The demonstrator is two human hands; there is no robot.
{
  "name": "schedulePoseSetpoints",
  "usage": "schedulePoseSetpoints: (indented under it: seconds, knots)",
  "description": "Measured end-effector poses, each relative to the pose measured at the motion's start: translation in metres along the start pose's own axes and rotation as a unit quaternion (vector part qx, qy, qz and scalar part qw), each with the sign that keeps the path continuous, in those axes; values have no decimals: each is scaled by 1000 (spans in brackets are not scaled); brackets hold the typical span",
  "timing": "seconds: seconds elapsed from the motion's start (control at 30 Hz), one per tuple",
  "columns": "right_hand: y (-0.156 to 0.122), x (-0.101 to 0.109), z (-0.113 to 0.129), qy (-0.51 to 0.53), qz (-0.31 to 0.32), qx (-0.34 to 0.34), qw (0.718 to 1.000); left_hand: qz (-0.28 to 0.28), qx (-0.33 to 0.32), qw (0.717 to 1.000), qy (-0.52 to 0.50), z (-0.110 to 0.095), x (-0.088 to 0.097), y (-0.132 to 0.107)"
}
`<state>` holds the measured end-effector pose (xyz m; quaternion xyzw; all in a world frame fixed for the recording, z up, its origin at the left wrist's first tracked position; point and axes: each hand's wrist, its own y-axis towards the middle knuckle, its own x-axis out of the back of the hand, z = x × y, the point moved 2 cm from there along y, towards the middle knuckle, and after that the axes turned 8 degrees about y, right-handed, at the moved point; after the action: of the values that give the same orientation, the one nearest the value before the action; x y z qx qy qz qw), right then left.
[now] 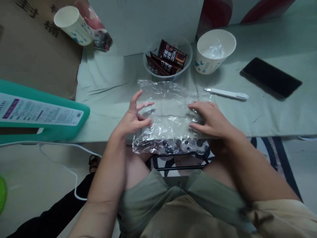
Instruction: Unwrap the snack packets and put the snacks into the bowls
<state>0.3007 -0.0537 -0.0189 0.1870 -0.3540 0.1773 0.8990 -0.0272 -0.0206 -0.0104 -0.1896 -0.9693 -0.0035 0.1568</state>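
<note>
A clear plastic bag (170, 122) lies crinkled and spread across the front of the table, its near edge hanging over the table's edge. At its left side is my left hand (136, 115), fingers spread and the thumb apart from them, over or touching the plastic. My right hand (208, 117) rests at the bag's right side with its fingers and thumb apart. Neither hand is closed around the bag. Just beyond my right hand lies a white utility knife (226, 93). Behind the bag stands a clear plastic bowl (189, 54) with several brown cocoa packets (170, 56).
A paper cup (210, 64) with crumpled clear plastic inside stands right of the bowl. Farther right lies a black phone (271, 77). On the left are a green container (74, 114), a cardboard box (37, 56) and another paper cup (74, 28). A white cable (74, 145) hangs below.
</note>
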Motion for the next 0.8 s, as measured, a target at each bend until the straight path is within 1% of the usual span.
schedulePoseSetpoints:
  seconds: [0.03, 0.1, 0.17, 0.23, 0.3, 0.43, 0.53, 0.57, 0.63, 0.7, 0.8]
  knots:
    - [0, -2, -1, -2, 20, -8, 1000, -12, -8, 1000, -4, 0, -3, 0]
    - [0, -6, -3, -2, 31, -24, 999, -66, -30, 997, -9, -4, -7, 1]
    - [1, -7, -3, 5, 19, -29, 999, -142, -44, 989, -10, -10, -8, 2]
    - [2, -6, -4, 17, -1, -30, 999, -210, -46, 976, -19, -15, -4, 3]
    - [3, -5, -5, 25, -14, -32, 999, -245, -38, 968, -33, -18, 1, 4]
    - [4, -5, -10, 4, -2, -27, 1000, -255, 3, 965, -64, -18, 8, 7]
    - [4, -7, -14, 5, 7, -18, 1000, -287, 19, 954, -86, -16, 9, 9]
    - [4, -8, -15, 9, 7, -17, 1000, -289, 27, 953, -83, -16, 9, 10]
    - [4, -7, -15, 20, 0, -11, 1000, -276, 52, 958, -62, -15, 9, 11]
    - [4, -4, -13, 31, -15, -2, 999, -250, 71, 965, -36, -16, 11, 10]
    - [4, 7, -6, 42, -48, 3, 998, -206, 59, 977, 4, -17, 14, 8]
